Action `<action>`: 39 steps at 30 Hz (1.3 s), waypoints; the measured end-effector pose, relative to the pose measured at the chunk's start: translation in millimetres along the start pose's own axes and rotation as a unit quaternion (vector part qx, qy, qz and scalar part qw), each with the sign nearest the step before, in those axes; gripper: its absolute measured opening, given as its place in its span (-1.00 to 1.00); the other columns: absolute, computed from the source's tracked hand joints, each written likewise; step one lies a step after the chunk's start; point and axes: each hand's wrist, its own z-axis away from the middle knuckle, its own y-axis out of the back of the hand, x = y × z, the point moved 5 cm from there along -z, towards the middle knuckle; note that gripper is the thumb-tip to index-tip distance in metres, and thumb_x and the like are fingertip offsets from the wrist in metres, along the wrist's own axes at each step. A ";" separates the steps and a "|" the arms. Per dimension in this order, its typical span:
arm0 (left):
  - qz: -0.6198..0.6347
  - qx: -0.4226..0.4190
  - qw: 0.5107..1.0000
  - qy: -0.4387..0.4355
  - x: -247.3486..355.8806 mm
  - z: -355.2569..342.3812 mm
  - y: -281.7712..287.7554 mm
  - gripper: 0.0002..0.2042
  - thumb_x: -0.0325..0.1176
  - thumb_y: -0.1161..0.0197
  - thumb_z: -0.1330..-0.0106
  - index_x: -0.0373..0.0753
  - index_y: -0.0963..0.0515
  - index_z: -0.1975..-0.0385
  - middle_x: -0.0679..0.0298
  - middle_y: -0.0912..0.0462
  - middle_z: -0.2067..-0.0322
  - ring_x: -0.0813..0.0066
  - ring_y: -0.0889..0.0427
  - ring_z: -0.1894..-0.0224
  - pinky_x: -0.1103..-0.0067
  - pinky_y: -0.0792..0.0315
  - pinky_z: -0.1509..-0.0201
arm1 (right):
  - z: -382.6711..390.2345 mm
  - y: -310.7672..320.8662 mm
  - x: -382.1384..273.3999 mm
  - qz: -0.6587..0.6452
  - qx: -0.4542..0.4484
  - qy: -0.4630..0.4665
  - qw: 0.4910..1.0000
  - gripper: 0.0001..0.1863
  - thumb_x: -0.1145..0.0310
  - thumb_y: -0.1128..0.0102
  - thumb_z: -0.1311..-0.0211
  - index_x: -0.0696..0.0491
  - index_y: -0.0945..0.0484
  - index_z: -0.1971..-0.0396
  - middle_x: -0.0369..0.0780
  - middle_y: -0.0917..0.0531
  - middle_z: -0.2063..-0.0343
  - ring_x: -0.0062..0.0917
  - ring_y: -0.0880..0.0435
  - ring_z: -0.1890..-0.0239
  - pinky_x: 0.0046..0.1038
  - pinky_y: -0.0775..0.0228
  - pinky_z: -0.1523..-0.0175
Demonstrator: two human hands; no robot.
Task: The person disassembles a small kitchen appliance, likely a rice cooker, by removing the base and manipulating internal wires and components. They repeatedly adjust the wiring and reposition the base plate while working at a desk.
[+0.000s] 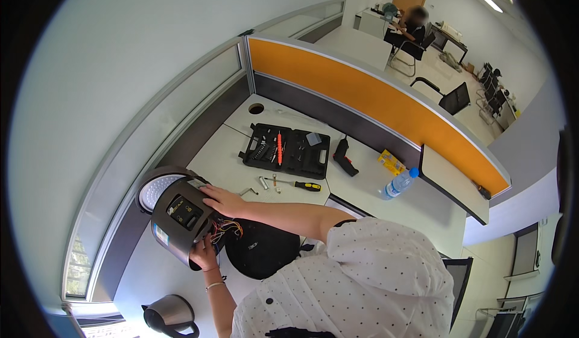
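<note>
Against both hands (224,202), a dark rice cooker (166,220)

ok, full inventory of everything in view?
desk: 1, white, centre
appliance: 1, dark, desk's left
wires: many, multicoloured, at appliance
round item: 1, black, beside appliance
kettle: 1, silver, lower left
open tool case: 1, black, on desk
slim tool: 1, red, in case
screwdriver: 1, yellow-black, below case
small parts: several, metallic, beside screwdriver
driver: 1, black, right of case
box: 1, yellow, near partition
bottle: 1, clear, near box
partition: 1, orange, behind desk
chairs: several, black, background
person: 1, dark clothes, background
shirt: 1, white, lower centre
left fingers: 1 hand, on appliance
right fingers: 1 hand, on appliance
</note>
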 end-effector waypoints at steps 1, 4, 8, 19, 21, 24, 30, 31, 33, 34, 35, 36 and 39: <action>0.010 -0.005 1.000 0.009 -2.8 0.9 -0.7 -0.77 -0.41 -0.41 0.06 -0.26 -0.63 0.36 0.03 -0.60 0.24 0.05 -0.57 0.23 0.30 -0.42 0.11 | 1.9 -0.8 -0.1 0.002 0.005 -0.004 1.000 -0.39 -0.05 0.22 -0.28 -0.04 -0.17 -0.25 -0.01 -0.14 -0.28 -0.17 -0.12 -0.31 -0.32 0.01 -0.33; 0.018 -0.013 1.000 0.011 -7.3 -3.9 2.9 -0.78 -0.41 -0.41 0.07 -0.28 -0.62 0.38 0.04 -0.60 0.28 0.05 -0.56 0.26 0.31 -0.42 0.13 | 3.5 -5.6 -2.3 0.000 0.026 -0.022 0.999 -0.39 -0.02 0.24 -0.30 0.00 -0.16 -0.26 0.00 -0.16 -0.27 -0.20 -0.09 -0.32 -0.35 0.06 -0.35; 0.021 -0.020 0.999 0.015 -6.6 -3.1 10.4 -0.78 -0.42 -0.42 0.08 -0.30 -0.62 0.41 0.03 -0.60 0.29 0.04 -0.56 0.27 0.31 -0.42 0.14 | 13.3 -11.8 -5.3 -0.014 0.040 -0.064 0.997 -0.40 -0.01 0.24 -0.32 0.02 -0.16 -0.25 0.00 -0.16 -0.26 -0.21 -0.08 -0.33 -0.36 0.08 -0.36; 0.060 -0.035 0.997 0.022 -23.4 -8.9 8.8 -0.73 -0.42 -0.45 0.14 -0.32 -0.62 0.39 0.01 -0.55 0.19 0.04 -0.52 0.17 0.34 -0.38 0.06 | 10.1 -45.1 24.3 0.056 0.097 -0.042 0.993 -0.40 -0.06 0.28 -0.30 -0.09 -0.14 -0.26 -0.06 -0.13 -0.28 -0.19 -0.11 -0.31 -0.19 0.01 -0.31; 0.058 -0.038 0.997 0.025 -29.4 -6.7 10.4 -0.72 -0.43 -0.44 0.13 -0.31 -0.63 0.35 0.02 -0.55 0.16 0.06 -0.52 0.15 0.36 -0.37 0.02 | 12.0 -46.6 20.0 0.034 0.099 -0.071 0.992 -0.39 -0.10 0.30 -0.29 -0.13 -0.13 -0.27 -0.08 -0.12 -0.29 -0.20 -0.11 -0.31 -0.11 -0.01 -0.29; 0.057 -0.039 0.997 0.031 -33.6 -4.6 13.1 -0.71 -0.44 -0.44 0.14 -0.30 -0.63 0.35 0.03 -0.55 0.16 0.09 -0.52 0.12 0.37 -0.36 0.00 | 21.4 -40.7 2.5 0.016 0.097 -0.114 0.989 -0.40 -0.09 0.31 -0.30 -0.13 -0.11 -0.27 -0.09 -0.10 -0.29 -0.21 -0.10 -0.32 -0.06 -0.02 -0.28; 0.093 -0.041 0.994 0.029 -35.4 -8.9 17.0 -0.76 -0.49 -0.45 0.15 -0.39 -0.60 0.45 0.05 -0.53 0.19 0.13 -0.52 0.19 0.38 -0.40 0.11 | 30.6 -39.8 -12.4 0.041 0.117 -0.128 0.984 -0.40 -0.09 0.32 -0.31 -0.13 -0.09 -0.28 -0.09 -0.11 -0.29 -0.21 -0.11 -0.31 -0.03 -0.07 -0.24; 0.098 -0.040 0.994 0.029 -36.4 -7.6 16.4 -0.77 -0.50 -0.45 0.13 -0.39 -0.60 0.45 0.05 -0.53 0.19 0.13 -0.53 0.19 0.39 -0.40 0.11 | 31.9 -38.7 -14.1 0.044 0.116 -0.129 0.984 -0.40 -0.09 0.32 -0.31 -0.13 -0.10 -0.27 -0.09 -0.12 -0.29 -0.21 -0.12 -0.31 -0.03 -0.08 -0.24; 0.101 -0.037 0.994 0.034 -36.0 -6.6 16.1 -0.78 -0.51 -0.43 0.12 -0.40 -0.59 0.44 0.06 -0.53 0.19 0.14 -0.53 0.19 0.39 -0.40 0.11 | 33.4 -36.8 -13.8 0.048 0.117 -0.123 0.984 -0.40 -0.09 0.31 -0.31 -0.13 -0.10 -0.27 -0.09 -0.14 -0.28 -0.20 -0.14 -0.29 -0.04 -0.10 -0.22; 0.098 -0.036 0.994 0.037 -34.4 -6.8 15.3 -0.78 -0.51 -0.43 0.11 -0.41 -0.59 0.44 0.05 -0.53 0.19 0.14 -0.53 0.19 0.40 -0.40 0.11 | 33.4 -35.3 -12.3 0.049 0.121 -0.115 0.985 -0.41 -0.09 0.31 -0.31 -0.13 -0.11 -0.27 -0.10 -0.15 -0.27 -0.20 -0.16 -0.28 -0.04 -0.11 -0.22; 0.095 -0.035 0.994 0.040 -32.9 -7.6 14.2 -0.78 -0.52 -0.42 0.10 -0.41 -0.58 0.43 0.05 -0.53 0.19 0.15 -0.54 0.19 0.40 -0.40 0.11 | 33.5 -33.6 -10.6 0.049 0.124 -0.107 0.985 -0.41 -0.09 0.30 -0.31 -0.13 -0.11 -0.27 -0.10 -0.16 -0.27 -0.20 -0.17 -0.28 -0.04 -0.12 -0.21; 0.083 -0.027 0.996 0.021 -29.5 -10.0 18.6 -0.78 -0.50 -0.43 0.10 -0.42 -0.58 0.44 0.05 -0.52 0.18 0.16 -0.54 0.21 0.40 -0.41 0.13 | 33.9 -33.5 -12.8 0.051 0.118 -0.103 0.986 -0.41 -0.08 0.28 -0.30 -0.12 -0.12 -0.26 -0.08 -0.17 -0.26 -0.17 -0.19 -0.26 -0.07 -0.15 -0.20; 0.076 -0.038 0.996 0.027 -35.7 -7.8 8.8 -0.79 -0.50 -0.42 0.09 -0.41 -0.59 0.45 0.04 -0.53 0.18 0.16 -0.55 0.23 0.40 -0.41 0.14 | 27.4 -33.5 1.6 0.076 0.124 -0.046 0.988 -0.41 -0.05 0.23 -0.30 -0.07 -0.16 -0.24 -0.03 -0.21 -0.23 -0.10 -0.24 -0.22 -0.12 -0.16 -0.21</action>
